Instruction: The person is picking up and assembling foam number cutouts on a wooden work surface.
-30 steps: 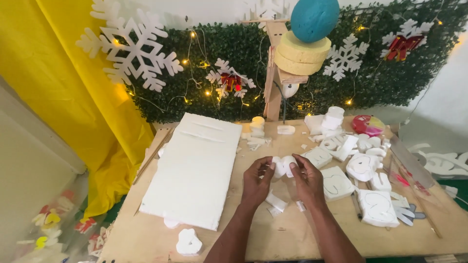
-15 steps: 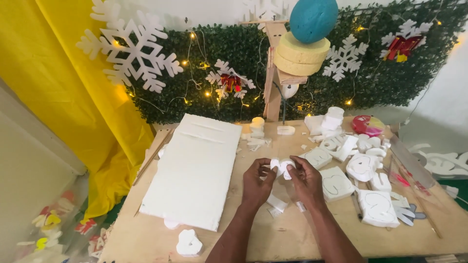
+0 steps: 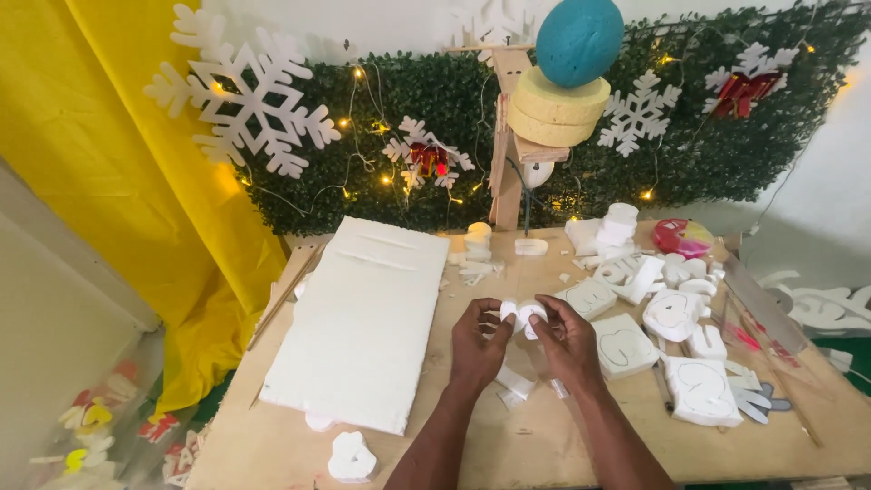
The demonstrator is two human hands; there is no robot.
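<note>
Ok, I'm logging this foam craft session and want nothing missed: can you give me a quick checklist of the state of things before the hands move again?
1. Small white foam piece held by both hands: ok.
2. Left hand and right hand both over the wooden table: ok.
3. Large foam sheet lies flat, apart from the hands: ok.
4. Marked foam blocks lie just right of the right hand: ok.
5. Foam scraps lie under the wrists: not ok.
6. Exact shape of the held piece: cannot tell.
</note>
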